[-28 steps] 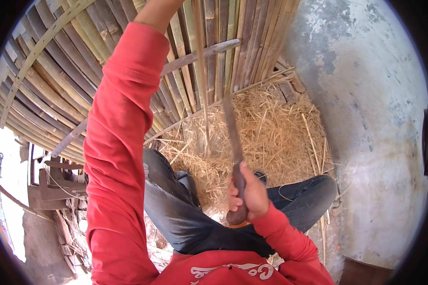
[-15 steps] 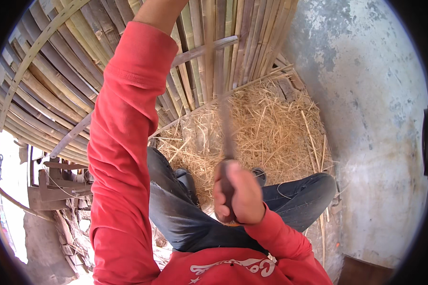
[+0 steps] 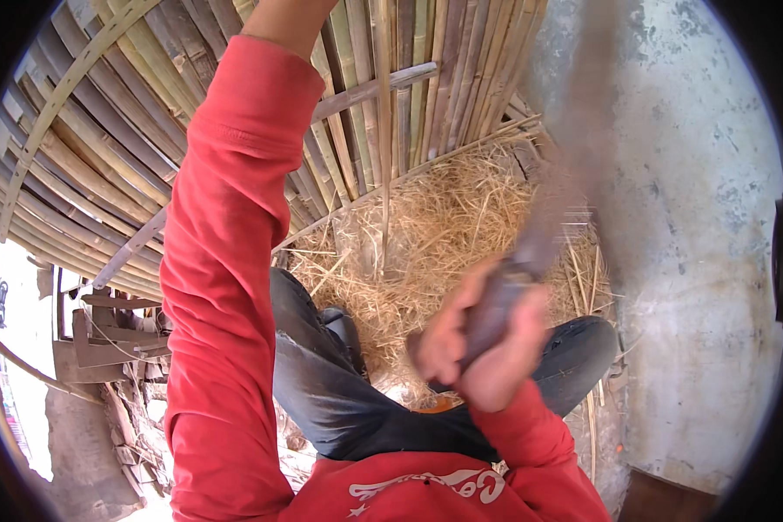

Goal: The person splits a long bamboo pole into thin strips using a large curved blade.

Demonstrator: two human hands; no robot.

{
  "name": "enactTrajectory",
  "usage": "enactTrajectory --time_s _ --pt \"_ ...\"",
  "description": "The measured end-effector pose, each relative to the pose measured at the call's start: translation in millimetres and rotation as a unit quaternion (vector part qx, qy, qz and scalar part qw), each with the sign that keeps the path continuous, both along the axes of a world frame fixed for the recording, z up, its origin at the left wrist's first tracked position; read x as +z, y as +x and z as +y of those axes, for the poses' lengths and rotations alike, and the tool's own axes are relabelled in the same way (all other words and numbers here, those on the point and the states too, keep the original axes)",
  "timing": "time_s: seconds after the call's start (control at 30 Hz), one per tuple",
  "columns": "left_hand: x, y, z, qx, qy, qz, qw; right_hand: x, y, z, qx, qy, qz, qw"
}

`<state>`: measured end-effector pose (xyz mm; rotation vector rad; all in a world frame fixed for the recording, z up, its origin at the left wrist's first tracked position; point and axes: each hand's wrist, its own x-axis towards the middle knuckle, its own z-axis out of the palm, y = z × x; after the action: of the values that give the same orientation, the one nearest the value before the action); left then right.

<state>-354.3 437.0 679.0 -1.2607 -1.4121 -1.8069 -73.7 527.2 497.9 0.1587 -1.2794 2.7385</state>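
Machete (prob.) in R hand.

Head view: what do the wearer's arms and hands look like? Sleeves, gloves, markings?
Both arms: red long sleeves; the left sleeve is creased, with a wide seamed cuff. No markings or cables visible on either. Right hand: ungloved, motion-blurred. Left wrist: bare; left hand out of frame.
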Motion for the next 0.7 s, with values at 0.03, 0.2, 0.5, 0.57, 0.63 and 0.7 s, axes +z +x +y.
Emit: enactTrajectory --time_s 0.03,0.2,0.5,0.57,0.63,0.7 --pt "0 1 5 -0.001 0.0 0.0 1.0 -9 4 -5 0.083 -0.031 -0.143 0.986" --pt "5 -11 -4 0.013 0.026 -0.018 0.999 -69 24 -4 0.156 0.075 -0.315 0.933" --pt "-3 -13 -28 0.034 0.058 -0.065 0.996 10 8 12 0.042 0.025 -0.097 0.994" --pt "-1 -10 -15 0.034 0.097 -0.027 0.994 -6 11 -6 0.014 0.0 -0.056 0.998" --pt "-2 -5 -16 0.038 0.067 -0.019 0.997 -32 9 -17 0.106 0.169 -0.219 0.955" --pt "0 0 -15 0.028 0.043 -0.004 0.999 -96 16 -23 0.194 0.091 -0.392 0.895"
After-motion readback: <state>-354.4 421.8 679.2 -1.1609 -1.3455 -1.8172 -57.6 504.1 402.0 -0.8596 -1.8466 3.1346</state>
